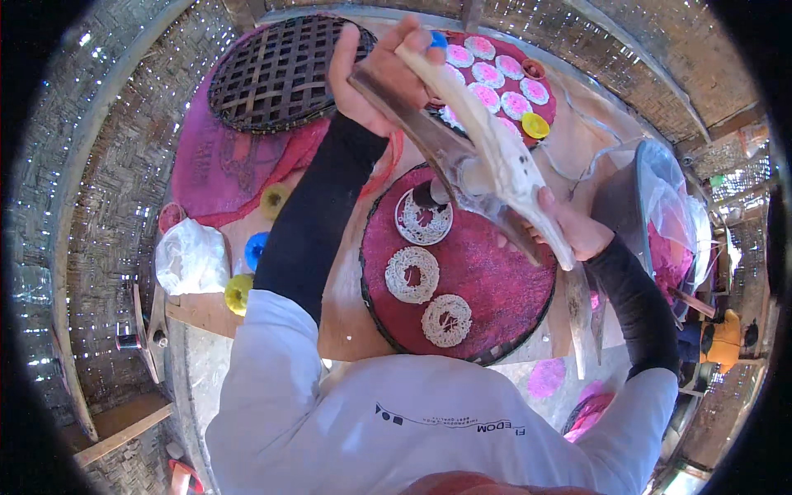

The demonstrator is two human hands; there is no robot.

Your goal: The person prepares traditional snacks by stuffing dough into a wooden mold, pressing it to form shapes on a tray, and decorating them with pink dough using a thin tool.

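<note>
A long wooden hand press [513, 169], with a pale upper bar and a brown lower bar, slants over a round red tray [511, 309]. My left hand [379, 82] holds its far end, palm against the wood, thumb stretched out. At the near right end, my right hand [577, 227] is closed round the bars, some fingers hidden beneath. Below the press's middle, a dark cylinder [429, 195] is over a white ring [402, 216] with lacy white strands inside. Two lacy white discs, one in the middle [412, 275] and one nearer me [446, 321], lie on the tray.
A dark woven basket tray [276, 74] lies at the far left. Behind the press, another red tray [557, 103] bears several pink-and-white discs. Yellow and blue rings [256, 247] and a white plastic bag [191, 257] sit left. A grey tub [648, 194] with plastic stands right.
</note>
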